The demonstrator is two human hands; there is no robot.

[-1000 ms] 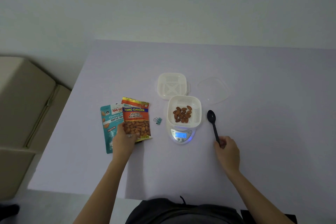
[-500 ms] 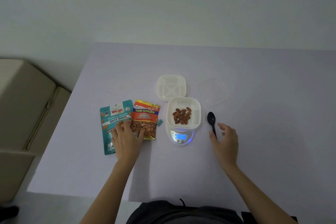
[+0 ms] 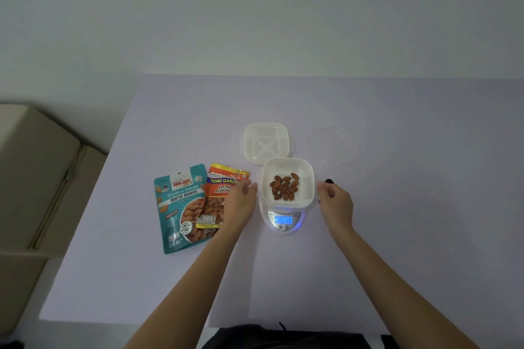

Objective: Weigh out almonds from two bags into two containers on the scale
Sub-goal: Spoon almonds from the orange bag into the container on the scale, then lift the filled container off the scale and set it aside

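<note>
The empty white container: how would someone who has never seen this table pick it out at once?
On the lilac table, find the lit digital scale. It carries a white slotted container holding almonds. Right behind that sits the empty white container, the same shape with nothing inside.

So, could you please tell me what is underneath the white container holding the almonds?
The scale is under the white container; only its front, with the lit blue display, shows. Its weighing platform is covered.
</note>
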